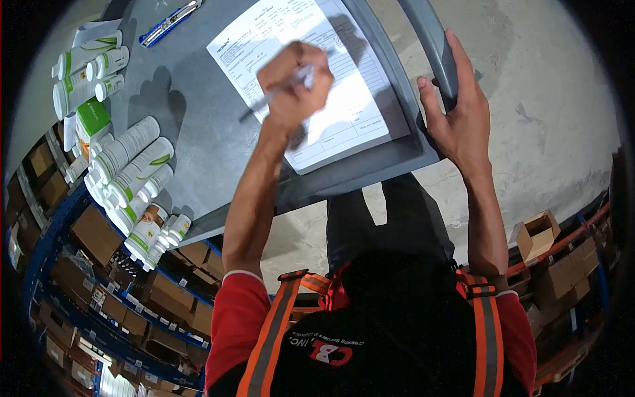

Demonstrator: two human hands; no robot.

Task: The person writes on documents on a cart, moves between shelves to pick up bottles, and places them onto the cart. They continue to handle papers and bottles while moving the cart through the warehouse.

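Note:
A stack of printed forms [350, 126] lies on the grey cart top [205, 152], near its corner. Over the upper sheet, my left hand [297, 83] is closed around a pen [261, 109], both blurred by motion. The pen slants out past the wrist side of the hand, and its other end is hidden by the fingers. My right hand [463, 119] rests around the cart's grey handle [433, 46], thumb on one side and fingers along the other. A blue utility knife [170, 23] lies on the cart beyond the forms.
White supplement bottles [135, 149] and a green-topped box [92, 119] crowd the cart's left edge. Shelves with cardboard boxes [169, 298] stand at the lower left. More shelving and an open carton [537, 235] are at the right, beyond the concrete floor [529, 159].

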